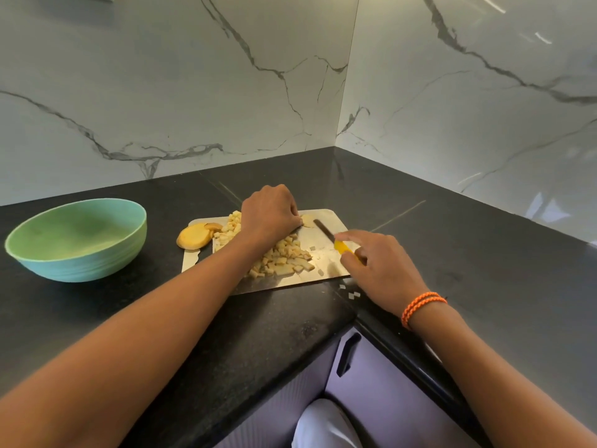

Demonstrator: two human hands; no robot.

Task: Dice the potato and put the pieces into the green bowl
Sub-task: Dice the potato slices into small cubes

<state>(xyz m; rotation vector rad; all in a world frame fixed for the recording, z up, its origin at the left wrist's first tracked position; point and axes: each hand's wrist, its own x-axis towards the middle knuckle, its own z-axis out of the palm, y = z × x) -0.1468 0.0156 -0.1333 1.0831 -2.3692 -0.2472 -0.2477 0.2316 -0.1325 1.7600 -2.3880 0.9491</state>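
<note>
A steel cutting board (329, 218) lies on the black counter. Several diced potato pieces (281, 258) are heaped on its middle and back left. My left hand (269, 215) presses a pale potato slice (307, 220) down at the board's far edge. My right hand (381, 266) grips the yellow handle of a knife (324, 230), whose dark blade points at that slice. Two round potato slices (193, 236) lie at the board's left edge. The green bowl (77, 237) stands empty at the left.
A few potato bits (352, 294) lie on the counter just past the board's near right corner. Marble walls meet in a corner behind the board. The counter's front edge runs close below, with a purple cabinet door and its black handle (347, 354) underneath.
</note>
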